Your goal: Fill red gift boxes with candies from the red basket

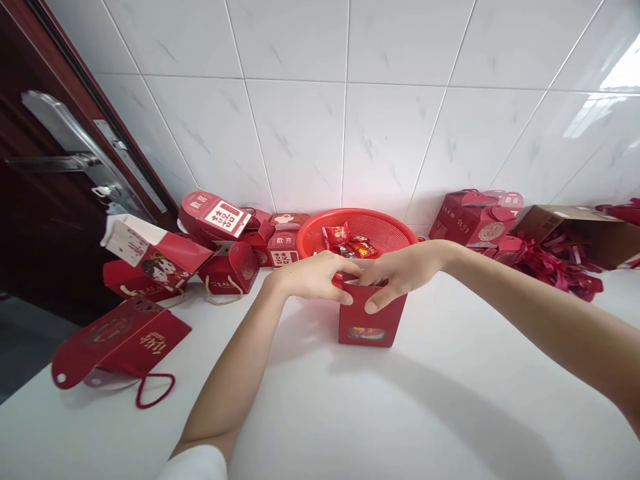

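A red gift box (371,320) with a small clear window low on its front stands upright on the white table, its top open. My left hand (317,277) grips the upper left edge of the box, thumb near the front corner and fingertips at the rim. My right hand (400,275) is closed over the right side of the opening. Its thumb lies against the front face, while its other fingers are bent over the rim and partly hidden. Just behind stands a red plastic colander (400,230) holding several wrapped candies (363,250).
Several red gift boxes (230,267) crowd the left side; one lies tipped with its cord handle (155,390) out. More boxes (465,220) stand at the right, beside a cardboard carton (615,233) and dark red ribbons (555,267). A tiled wall (300,133) bounds the back.
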{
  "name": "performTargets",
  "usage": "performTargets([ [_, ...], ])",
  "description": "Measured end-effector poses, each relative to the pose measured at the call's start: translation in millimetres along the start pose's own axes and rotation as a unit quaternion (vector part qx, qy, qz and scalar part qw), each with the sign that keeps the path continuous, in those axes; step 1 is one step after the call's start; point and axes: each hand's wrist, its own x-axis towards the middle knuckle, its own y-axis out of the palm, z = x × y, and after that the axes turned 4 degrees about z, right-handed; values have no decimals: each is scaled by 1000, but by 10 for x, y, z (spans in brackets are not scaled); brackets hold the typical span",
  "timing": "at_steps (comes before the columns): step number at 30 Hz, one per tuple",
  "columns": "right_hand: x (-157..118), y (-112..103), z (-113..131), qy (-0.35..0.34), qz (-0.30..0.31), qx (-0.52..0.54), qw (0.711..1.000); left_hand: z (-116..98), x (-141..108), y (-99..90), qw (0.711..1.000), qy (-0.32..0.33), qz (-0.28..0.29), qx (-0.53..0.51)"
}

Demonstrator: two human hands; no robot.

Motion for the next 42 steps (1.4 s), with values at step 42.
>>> performTargets([
  [42, 9, 741, -1029, -157, -381, 342, 844, 209, 280, 203, 976, 24, -132, -171],
])
